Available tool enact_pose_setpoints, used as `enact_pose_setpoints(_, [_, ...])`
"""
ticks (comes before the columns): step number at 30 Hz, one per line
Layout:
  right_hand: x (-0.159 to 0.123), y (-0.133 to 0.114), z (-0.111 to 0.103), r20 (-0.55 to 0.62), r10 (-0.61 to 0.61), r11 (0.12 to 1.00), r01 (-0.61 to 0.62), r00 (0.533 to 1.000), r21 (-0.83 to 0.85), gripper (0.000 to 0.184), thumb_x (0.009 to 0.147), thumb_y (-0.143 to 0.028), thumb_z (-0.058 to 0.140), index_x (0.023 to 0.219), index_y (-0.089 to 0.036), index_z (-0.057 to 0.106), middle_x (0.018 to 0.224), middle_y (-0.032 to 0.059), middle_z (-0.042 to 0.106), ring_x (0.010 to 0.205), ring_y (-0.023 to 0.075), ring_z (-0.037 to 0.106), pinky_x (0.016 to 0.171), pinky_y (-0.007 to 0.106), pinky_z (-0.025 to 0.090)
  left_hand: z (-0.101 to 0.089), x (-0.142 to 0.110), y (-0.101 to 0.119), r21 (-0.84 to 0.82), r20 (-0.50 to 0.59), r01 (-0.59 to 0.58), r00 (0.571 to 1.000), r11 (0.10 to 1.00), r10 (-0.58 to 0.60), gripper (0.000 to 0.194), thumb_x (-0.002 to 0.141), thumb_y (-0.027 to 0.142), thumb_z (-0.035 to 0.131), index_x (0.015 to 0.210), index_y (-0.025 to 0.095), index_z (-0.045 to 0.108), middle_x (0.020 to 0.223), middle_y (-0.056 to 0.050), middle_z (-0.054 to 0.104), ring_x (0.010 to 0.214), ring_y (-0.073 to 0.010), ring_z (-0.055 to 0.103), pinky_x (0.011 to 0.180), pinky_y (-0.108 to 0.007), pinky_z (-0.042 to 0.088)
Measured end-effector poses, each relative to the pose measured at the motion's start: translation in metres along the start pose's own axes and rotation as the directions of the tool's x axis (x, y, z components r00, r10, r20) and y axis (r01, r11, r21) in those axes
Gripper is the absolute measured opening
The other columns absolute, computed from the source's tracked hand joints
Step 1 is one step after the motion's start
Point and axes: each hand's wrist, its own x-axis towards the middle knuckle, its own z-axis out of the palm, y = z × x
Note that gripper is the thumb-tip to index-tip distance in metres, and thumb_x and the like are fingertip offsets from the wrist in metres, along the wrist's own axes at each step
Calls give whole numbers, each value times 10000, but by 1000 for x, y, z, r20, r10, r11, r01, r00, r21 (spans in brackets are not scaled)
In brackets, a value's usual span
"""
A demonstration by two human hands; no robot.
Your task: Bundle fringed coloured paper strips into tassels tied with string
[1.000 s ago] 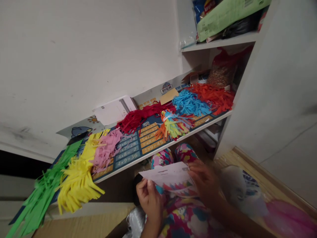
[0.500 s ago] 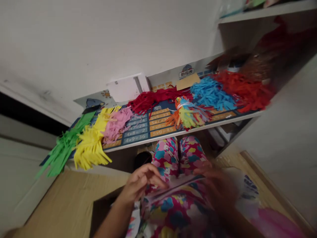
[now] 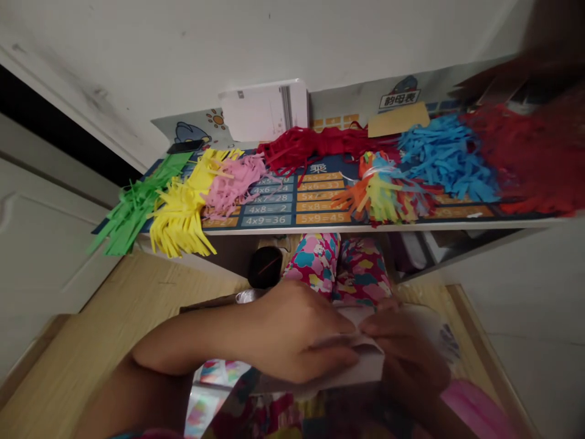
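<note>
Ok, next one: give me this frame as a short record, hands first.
left hand: fingers on a thin whitish sheet
right hand: blurred, at the sheet's other side
sheet type: cannot tell
on shelf, left to right: green strips, yellow strips, pink strips, dark red strips, multicoloured bundle, blue strips, red strips
bundle: banded in white near its top

Scene dimly, softly lit. Wall (image 3: 183,61) above desk (image 3: 320,230) greyed. Space (image 3: 228,255) under desk shadowed. Red strips (image 3: 539,161) at desk's right end blurred; right hand (image 3: 406,344) below desk softened too. Glare caught on foil (image 3: 206,399) below desk.
</note>
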Motion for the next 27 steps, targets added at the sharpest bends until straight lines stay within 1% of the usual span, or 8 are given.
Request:
enact_pose_setpoints(3, [17,-13,1,82,-244,968,248,966,-40,30,831,-300,710,858,-292,719,786,28,691,751,227,672,795,489,547,0,-3,2,109,76,-41,997,993,32,205,926,238,616,747,223,714,587,1,693,529,-151,647,498,-245,427])
enact_pose_setpoints(4, [23,-18,2,112,-304,950,310,946,-44,58,840,-261,700,885,-291,722,773,18,670,750,213,659,788,463,540,1,-4,2,142,87,-65,995,988,53,244,944,220,582,731,201,700,593,-5,690,535,-150,638,502,-252,425])
enact_pose_setpoints(7, [35,-30,4,197,-365,927,375,910,-15,112,859,-181,680,906,-276,718,732,-6,612,730,177,617,735,386,520,1,-8,3,218,120,-130,987,967,105,276,978,172,507,767,147,683,652,-22,695,575,-149,630,523,-272,440])
enact_pose_setpoints(11, [39,-34,10,314,-196,969,134,929,206,100,859,-177,726,889,-271,708,795,-7,615,773,157,624,705,325,522,0,-16,1,238,141,-179,979,955,148,246,1010,182,453,916,141,677,745,-33,712,650,-136,654,594,-253,502])
enact_pose_setpoints(14, [40,-33,16,373,-122,933,-22,920,359,84,847,-255,773,901,-262,709,932,5,652,878,155,652,775,320,539,1,-22,-4,199,141,-162,981,967,135,221,1020,200,445,1010,147,659,800,-51,724,703,-127,679,653,-226,541])
enact_pose_setpoints(17, [42,-34,21,414,-85,875,-131,906,467,123,820,-198,794,908,-246,722,970,8,676,897,136,673,785,283,546,3,-24,-7,145,115,-139,986,980,122,203,1021,213,459,1065,153,648,817,-54,729,718,-126,695,668,-217,563])
enact_pose_setpoints(21, [43,-38,22,397,-65,872,-141,915,469,147,775,-147,823,871,-218,739,893,5,693,798,105,680,696,208,533,5,-23,-8,92,112,-157,983,983,146,197,1020,209,471,1078,145,648,816,-60,735,743,-142,713,685,-230,581])
enact_pose_setpoints(27, [39,-38,19,362,-37,893,-132,931,430,84,834,-210,784,847,-222,701,818,-7,704,774,120,679,759,266,532,5,-18,-7,80,183,-162,972,983,146,193,1020,212,484,1050,153,666,853,-64,742,767,-134,704,715,-219,555])
